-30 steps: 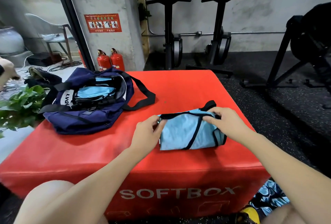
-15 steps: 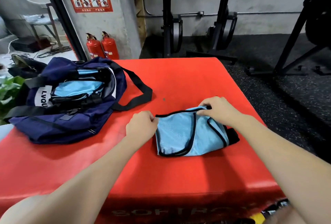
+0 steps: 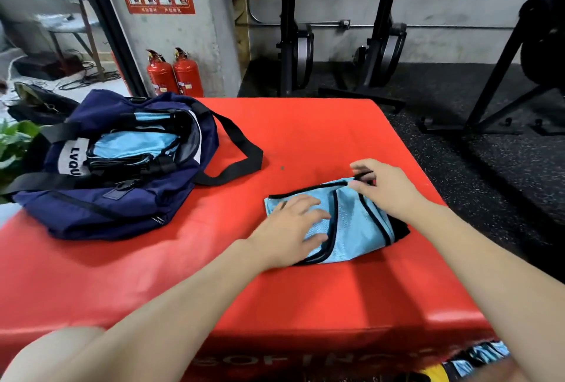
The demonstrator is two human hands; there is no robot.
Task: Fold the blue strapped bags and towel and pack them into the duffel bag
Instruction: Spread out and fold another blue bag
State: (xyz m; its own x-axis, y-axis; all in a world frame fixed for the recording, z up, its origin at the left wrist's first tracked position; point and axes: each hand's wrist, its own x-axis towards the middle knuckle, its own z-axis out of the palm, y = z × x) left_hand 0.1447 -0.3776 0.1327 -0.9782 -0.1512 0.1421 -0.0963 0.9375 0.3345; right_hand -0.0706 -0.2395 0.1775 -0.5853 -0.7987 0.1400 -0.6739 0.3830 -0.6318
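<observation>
Both my hands are on the light blue strapped bag [image 3: 351, 222], which lies folded on the red soft box [image 3: 305, 125], near its right edge and about halfway between the far and near edges. My left hand [image 3: 290, 229] lies flat on the left part of the bag with the fingers straight and spread, pressing the fabric down; it holds nothing. My left forearm comes from the near left corner of the box and crosses its top. My right hand [image 3: 385, 189] is at the far right corner of the bag, and its fingers are curled there at the black trim, pinching the black strap end. My right forearm comes in over the near right corner of the box.

On the left side of the box, near the far left corner, stands the navy duffel bag [image 3: 101, 198]. It is open, and inside I see more light blue fabric with black straps. Its black shoulder strap [image 3: 244, 152] lies in a loop on the box top, between the duffel and my hands, well apart from the folded bag.

Behind the box, two red fire extinguishers [image 3: 174, 73] stand beside a grey pillar. Green leaves [image 3: 15, 143] show beside the left edge of the box.
</observation>
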